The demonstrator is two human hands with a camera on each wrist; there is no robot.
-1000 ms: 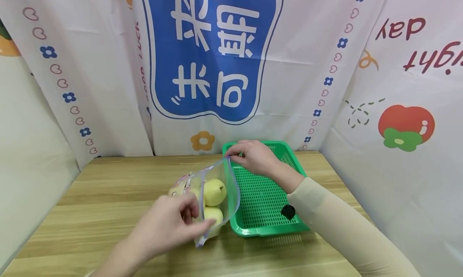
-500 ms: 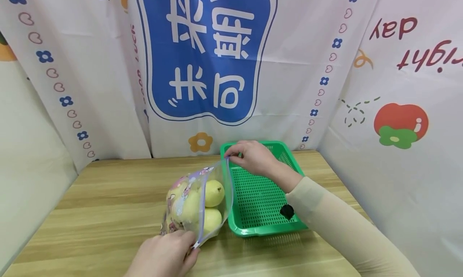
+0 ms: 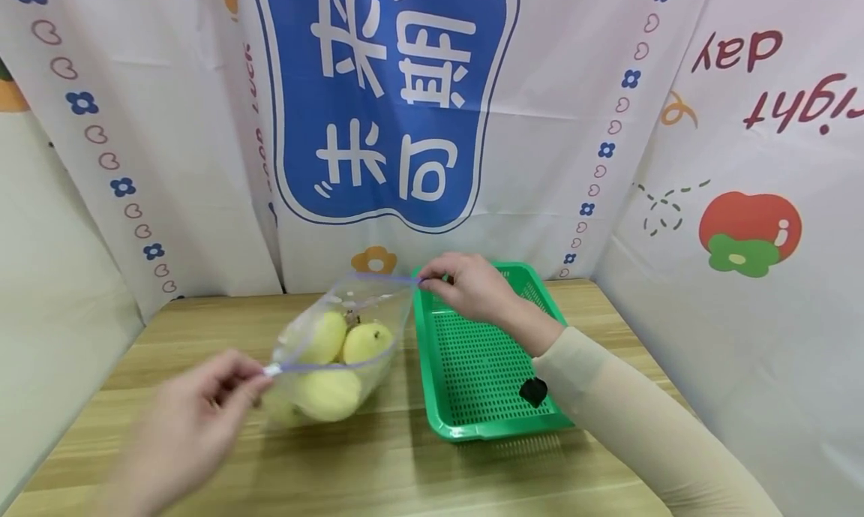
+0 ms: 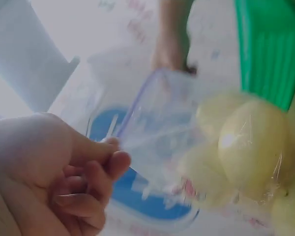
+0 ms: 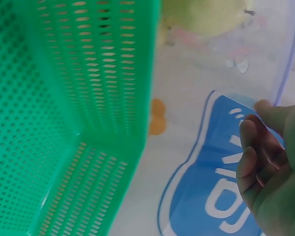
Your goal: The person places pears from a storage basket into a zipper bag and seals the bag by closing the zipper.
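A clear zip bag (image 3: 388,296) with a purple zip edge and printed figures holds several round yellow-green fruits, perhaps pears (image 3: 367,343). Its mouth is stretched wide between both hands. My left hand (image 3: 196,419) pinches the near left corner by the white slider (image 3: 272,370); in the left wrist view, thumb and finger meet on that corner. The opposite corner is pinched by my right hand (image 3: 472,286), above the far left corner of a green plastic basket (image 3: 499,430). In the left wrist view the fruits (image 4: 255,147) show through the film.
The green basket, with its perforated floor and sides, stands right of the bag on a wooden table (image 3: 202,337). A printed white cloth (image 3: 540,149) hangs behind the table. More printed cloth (image 3: 749,337) closes off the right side.
The left hand came down to the bag's near corner, took hold of it, then drew it left and up. The bag has swung left and its mouth is wider. The right hand keeps its grip.
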